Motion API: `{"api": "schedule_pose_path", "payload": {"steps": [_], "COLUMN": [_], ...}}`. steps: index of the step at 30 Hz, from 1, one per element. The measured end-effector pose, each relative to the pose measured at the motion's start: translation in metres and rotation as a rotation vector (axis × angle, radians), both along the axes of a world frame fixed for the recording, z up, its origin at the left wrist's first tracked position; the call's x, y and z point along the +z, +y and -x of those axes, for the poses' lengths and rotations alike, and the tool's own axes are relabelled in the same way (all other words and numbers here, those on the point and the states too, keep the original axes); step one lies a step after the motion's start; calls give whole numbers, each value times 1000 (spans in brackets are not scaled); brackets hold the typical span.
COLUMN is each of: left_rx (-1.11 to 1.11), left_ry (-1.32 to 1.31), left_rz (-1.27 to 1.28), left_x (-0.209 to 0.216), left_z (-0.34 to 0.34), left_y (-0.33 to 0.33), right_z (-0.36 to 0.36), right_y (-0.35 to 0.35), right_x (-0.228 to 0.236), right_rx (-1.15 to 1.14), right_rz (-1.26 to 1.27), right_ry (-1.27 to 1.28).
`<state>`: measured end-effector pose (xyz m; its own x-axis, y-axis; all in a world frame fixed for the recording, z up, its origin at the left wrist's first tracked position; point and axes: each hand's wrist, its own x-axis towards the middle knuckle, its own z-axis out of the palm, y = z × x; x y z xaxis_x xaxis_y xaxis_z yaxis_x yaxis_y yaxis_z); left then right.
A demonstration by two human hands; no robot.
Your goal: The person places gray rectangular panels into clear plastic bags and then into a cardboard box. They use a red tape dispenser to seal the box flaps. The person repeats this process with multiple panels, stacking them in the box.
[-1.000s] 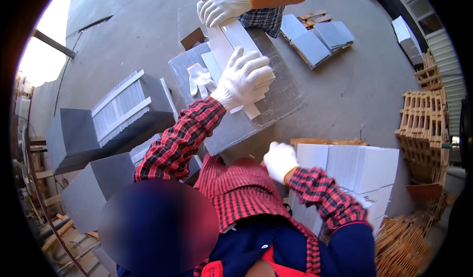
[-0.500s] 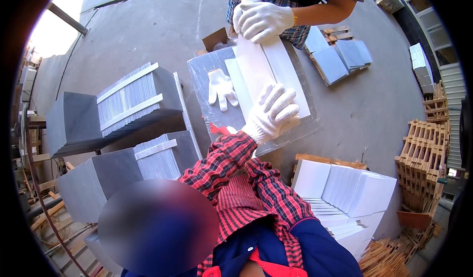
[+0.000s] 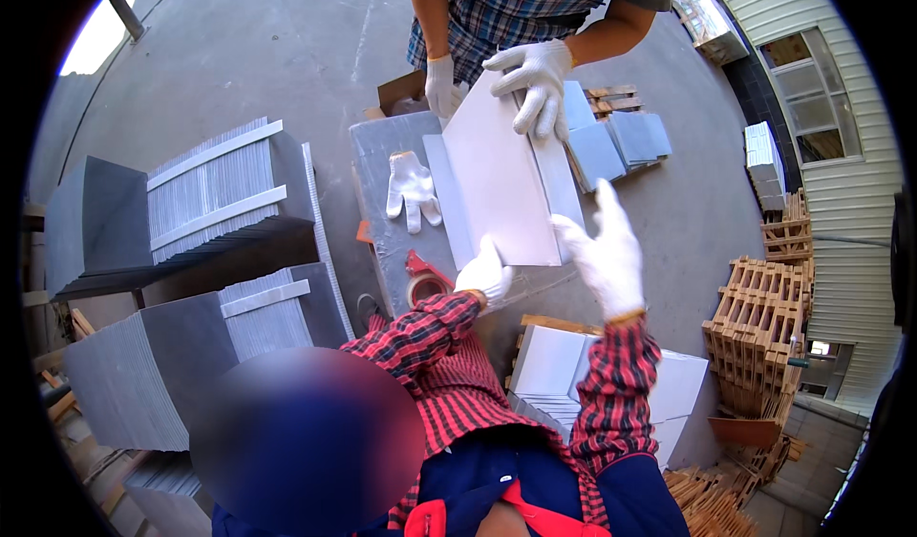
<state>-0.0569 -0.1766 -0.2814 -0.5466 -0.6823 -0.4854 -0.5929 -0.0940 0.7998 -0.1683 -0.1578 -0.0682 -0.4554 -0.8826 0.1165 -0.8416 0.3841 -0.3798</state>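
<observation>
A long white panel [image 3: 492, 183] lies tilted on white cardboard sheeting [image 3: 559, 172], over a plastic-wrapped stack [image 3: 368, 160]. My left hand [image 3: 485, 277], in a white knitted glove, pinches the panel's near edge; its thumb shows on top and the other fingers are hidden. To the right, my gloved right hand [image 3: 607, 255] is open, thumb and fingers apart, just off the sheeting's near right corner. Across from me, a co-worker's gloved hand [image 3: 537, 83] rests over the far right edge. Their other gloved hand [image 3: 441, 88] is at the far left edge.
A loose white glove [image 3: 413, 191] and a red tape dispenser [image 3: 425, 279] lie on the wrapped stack. Grey panels [image 3: 215, 188] stand in rows at left. White panels [image 3: 544, 360] are stacked near my right arm. Wooden pallets [image 3: 755, 336] stand farther right.
My hands, one over the other before, have separated: the left to the near edge, the right outward. The co-worker's hands have parted too. The panel has tilted, and the tape dispenser shows more.
</observation>
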Motion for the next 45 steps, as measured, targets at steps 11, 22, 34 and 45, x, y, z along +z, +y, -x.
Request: {"api": "schedule_pose_path", "payload": {"steps": [11, 22, 34, 45], "left_rx": [989, 1602, 1748, 871], "left_ry": [1408, 1437, 1157, -532], "left_rz": [-1708, -1086, -648, 511], "left_x": [-61, -97, -2, 113], "left_z": [59, 126, 113, 109], "left_y": [15, 26, 50, 120], "right_z": [4, 142, 297, 200], "right_y": [-37, -29, 10, 9], "right_x": [-31, -53, -207, -316], "right_rx": [12, 96, -134, 354], "right_rz": [-227, -116, -176, -508], "right_ry": [-15, -643, -1643, -1585]}}
